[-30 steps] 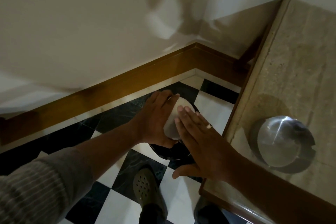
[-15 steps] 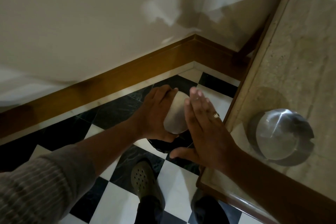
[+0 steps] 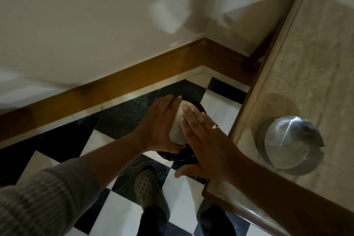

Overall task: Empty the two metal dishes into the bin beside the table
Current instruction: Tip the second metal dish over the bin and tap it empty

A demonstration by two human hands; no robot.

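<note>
My left hand [image 3: 162, 126] grips a metal dish [image 3: 179, 122], turned over with its pale underside up, right above the black bin [image 3: 180, 156] on the floor. My right hand [image 3: 203, 140] lies flat with fingers together against the dish's underside. The bin is mostly hidden under both hands; only parts of its dark rim show. A second metal dish [image 3: 289, 144], round with notches in its rim, stands on the stone-topped table [image 3: 316, 74] at the right. I cannot see into either dish.
The bin stands on a black-and-white checkered floor [image 3: 118, 122] in the corner between a wall with a wooden skirting board [image 3: 134, 76] and the table's left edge. My feet in perforated clogs [image 3: 148, 191] are just in front of the bin.
My right hand pulled back from the dish half a second ago and now rests flat on its underside again. My left hand keeps the dish over the bin.
</note>
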